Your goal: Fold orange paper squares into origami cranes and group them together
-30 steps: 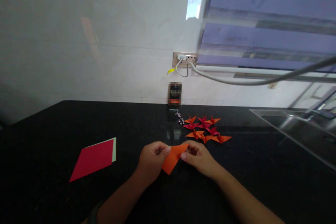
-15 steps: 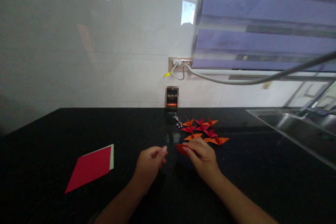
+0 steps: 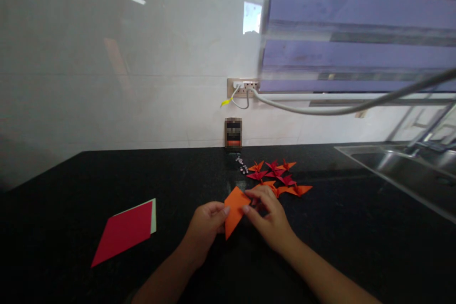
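A folded piece of orange origami paper (image 3: 235, 209) is held up between my hands over the dark counter, its pointed end toward me. My left hand (image 3: 208, 221) pinches its left edge, thumb on the near face. My right hand (image 3: 269, 216) has thumb and fingers closed at its right corner. Just beyond the right hand lie several folded paper cranes in orange and red, among them a red crane (image 3: 256, 175) and an orange crane (image 3: 299, 190). The right hand partly hides the nearest ones.
Red paper (image 3: 124, 232) lies over a pale green sheet (image 3: 153, 218) on the left of the counter (image 3: 171, 175). A beaded chain (image 3: 242, 166) leads to a blurred-out box (image 3: 233, 134) by the wall. The sink (image 3: 388, 161) is at right; a cable (image 3: 320, 110) hangs from the socket (image 3: 243, 87).
The orange paper has turned so its broad face shows, and it has moved left between the hands. My left hand, earlier apart from it, now grips its left edge.
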Demonstrator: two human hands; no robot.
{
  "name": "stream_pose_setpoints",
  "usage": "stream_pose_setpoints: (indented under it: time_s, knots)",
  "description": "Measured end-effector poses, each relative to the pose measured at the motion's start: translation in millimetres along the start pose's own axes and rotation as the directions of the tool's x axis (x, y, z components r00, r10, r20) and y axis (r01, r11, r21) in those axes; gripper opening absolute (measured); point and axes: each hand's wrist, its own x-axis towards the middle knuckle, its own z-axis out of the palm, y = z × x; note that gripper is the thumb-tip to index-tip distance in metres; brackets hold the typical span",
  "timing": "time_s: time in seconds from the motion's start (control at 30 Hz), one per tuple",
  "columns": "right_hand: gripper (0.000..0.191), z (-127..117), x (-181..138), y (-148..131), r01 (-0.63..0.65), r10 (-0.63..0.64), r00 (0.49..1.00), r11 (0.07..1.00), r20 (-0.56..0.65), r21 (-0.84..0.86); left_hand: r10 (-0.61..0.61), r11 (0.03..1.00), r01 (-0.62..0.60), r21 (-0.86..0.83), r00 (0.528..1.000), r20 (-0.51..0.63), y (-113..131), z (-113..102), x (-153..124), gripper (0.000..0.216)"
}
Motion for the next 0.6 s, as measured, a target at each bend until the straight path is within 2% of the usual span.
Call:
stream_pose_setpoints:
  time_s: [0.03, 0.1, 0.17, 0.23, 0.37, 0.47, 0.53, 0.6]
  knots:
    - [0.031, 0.7, 1.8, 3.2, -0.121, 0.123, 0.991, 0.991, -0.043, 0.051, 0.008, 1.000, -0.008, 0.003, 1.000, -0.001, -0.2, 0.6, -0.1, 0.028]
    - [0.038, 2.5, 4.5, 7.9, -0.306, 0.306, 0.951, 0.929, 0.032, 0.210, 0.019, 1.000, -0.019, 0.014, 1.000, 0.004, -1.1, 1.6, -0.2, 0.031]
    - [0.034, 4.5, 5.6, 9.0, -0.410, 0.368, 0.911, 0.855, 0.186, 0.318, 0.028, 0.999, -0.029, 0.032, 0.999, 0.022, -2.7, 1.7, 0.1, 0.031]
    - [0.029, 5.9, 5.3, 7.1, -0.451, 0.376, 0.888, 0.819, 0.263, 0.353, 0.036, 0.998, -0.038, 0.055, 0.998, 0.042, -4.3, 1.1, 0.6, 0.029]
    - [0.022, 6.2, 3.6, 1.9, -0.456, 0.374, 0.885, 0.816, 0.277, 0.355, 0.043, 0.994, -0.047, 0.098, 0.998, 0.039, -6.1, -0.1, 0.9, 0.025]
    - [0.019, 5.5, 2.4, 0.7, -0.427, 0.323, 0.891, 0.835, 0.319, 0.348, 0.046, 0.992, -0.054, 0.118, 0.997, 0.062, -5.3, 0.5, -0.1, 0.025]
    - [0.019, 4.5, 1.4, 1.4, -0.363, 0.262, 0.910, 0.878, 0.321, 0.311, 0.036, 0.989, -0.046, 0.142, 0.997, 0.073, -4.3, 1.0, -0.9, 0.025]
    - [0.023, 2.7, 0.6, 2.7, -0.240, 0.174, 0.941, 0.948, 0.291, 0.208, 0.026, 0.986, -0.038, 0.159, 0.997, 0.078, -3.8, 0.7, -1.2, 0.025]
